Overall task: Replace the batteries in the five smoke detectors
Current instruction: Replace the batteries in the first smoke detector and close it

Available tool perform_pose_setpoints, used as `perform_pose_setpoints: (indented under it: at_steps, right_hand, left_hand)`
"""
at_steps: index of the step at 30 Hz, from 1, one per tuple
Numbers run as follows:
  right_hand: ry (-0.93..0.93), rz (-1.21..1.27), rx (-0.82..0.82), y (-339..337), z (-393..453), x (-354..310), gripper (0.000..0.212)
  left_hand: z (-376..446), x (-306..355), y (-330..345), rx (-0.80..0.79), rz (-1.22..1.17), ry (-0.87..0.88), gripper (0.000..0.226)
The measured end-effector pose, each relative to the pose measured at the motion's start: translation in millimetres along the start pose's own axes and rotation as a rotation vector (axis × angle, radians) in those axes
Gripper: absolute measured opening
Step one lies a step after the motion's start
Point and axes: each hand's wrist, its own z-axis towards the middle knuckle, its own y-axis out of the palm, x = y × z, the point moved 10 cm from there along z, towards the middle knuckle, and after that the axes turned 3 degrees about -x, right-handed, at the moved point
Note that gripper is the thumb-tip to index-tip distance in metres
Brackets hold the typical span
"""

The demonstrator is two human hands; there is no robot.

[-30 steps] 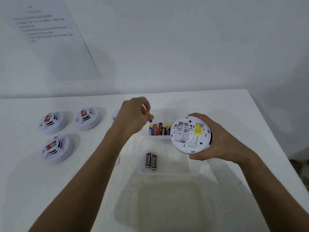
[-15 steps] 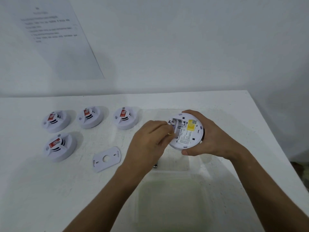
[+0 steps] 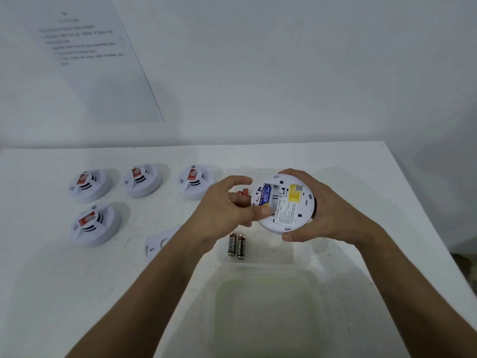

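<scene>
My right hand (image 3: pixel 333 213) grips an upturned white smoke detector (image 3: pixel 291 210) by its rim, above the clear trays. A blue battery (image 3: pixel 264 195) lies in the left slot of its open compartment; the slot beside it looks empty. My left hand (image 3: pixel 222 210) is at the detector's left edge, and its thumb presses at the lower end of the blue battery. Two black used batteries (image 3: pixel 236 245) lie in a clear tray (image 3: pixel 284 257) below my hands. Red battery ends (image 3: pixel 244 193) show behind my left hand.
Several other smoke detectors sit face up on the white table at the left (image 3: pixel 89 184), (image 3: pixel 142 179), (image 3: pixel 195 180), (image 3: pixel 94 224). A loose white mounting plate (image 3: pixel 157 242) lies partly under my left forearm. A large clear container (image 3: pixel 265 313) stands near me. The table's right edge (image 3: pixel 413 202) is close.
My left hand brought a battery from the far tray to the detector, and the blue battery now lies in the compartment. My right hand tilted the detector toward me.
</scene>
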Motion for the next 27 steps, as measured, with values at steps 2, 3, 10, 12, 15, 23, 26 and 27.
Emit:
perform_pose_setpoints:
  at_steps: [2, 3, 10, 12, 15, 23, 26, 27]
  right_hand:
    - [0.005, -0.001, -0.01, 1, 1, 1, 0.099]
    - [0.007, -0.002, -0.011, 2, 1, 1, 0.098]
    - [0.013, 0.011, 0.052, -7, 2, 6, 0.097]
    - [0.036, 0.009, 0.041, -6, 0, 11, 0.097]
    - [0.052, 0.0, 0.031, -5, -2, 16, 0.096]
    - [0.073, -0.005, 0.023, -2, -2, 26, 0.099]
    - [0.076, -0.002, 0.018, -1, -2, 27, 0.098]
    - [0.077, -0.001, 0.015, -1, -2, 27, 0.098]
  left_hand:
    - [2, -2, 0, 0.011, 0.004, 0.006, 0.056]
    - [2, -3, 0, 0.018, 0.007, 0.007, 0.053]
    - [24, 18, -36, 0.227, 0.375, 0.132, 0.032]
    - [38, 20, -60, 0.314, 0.688, 0.131, 0.03]
    - [67, -5, -66, 0.161, 0.965, 0.01, 0.037]
    - [93, -31, -41, -0.132, 1.215, -0.17, 0.056]
    - [104, -38, -41, -0.157, 1.243, -0.188, 0.056]
    - [106, -40, -39, -0.171, 1.265, -0.193, 0.057]
